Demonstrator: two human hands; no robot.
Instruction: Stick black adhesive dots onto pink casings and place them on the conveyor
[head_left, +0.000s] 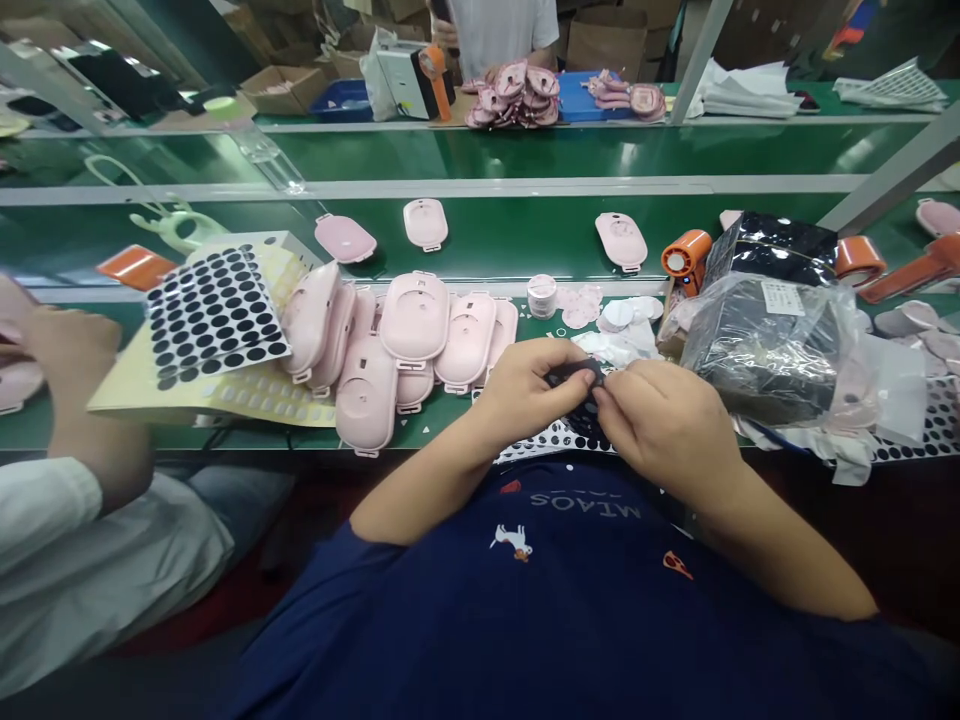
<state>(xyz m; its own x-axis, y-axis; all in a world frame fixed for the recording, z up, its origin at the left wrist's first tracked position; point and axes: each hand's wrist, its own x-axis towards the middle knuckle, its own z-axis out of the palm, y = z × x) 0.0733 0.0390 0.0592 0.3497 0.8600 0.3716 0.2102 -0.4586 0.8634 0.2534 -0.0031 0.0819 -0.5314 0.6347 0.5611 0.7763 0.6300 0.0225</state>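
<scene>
Close to my body, over the table's front edge, my left hand (534,388) and my right hand (667,415) meet with fingers pinched together. Between them is a small dark black piece (586,410), mostly covered by my fingers, so its kind does not show. Under my hands lies a white sheet with black dots (534,442). Left of my left hand stands a cluster of pink plastic casings (415,315), leaning on and overlapping each other. Just beyond my hands are a small round white roll (541,296) and some thin pale round pieces (581,305).
A sheet of black round stickers (217,310) lies on yellow backing sheets at left, near a co-worker's arm (82,380). At right sit a plastic-wrapped black package (776,345) and orange handheld devices (686,255). Single pink casings (425,223) rest on the green conveyor (510,230).
</scene>
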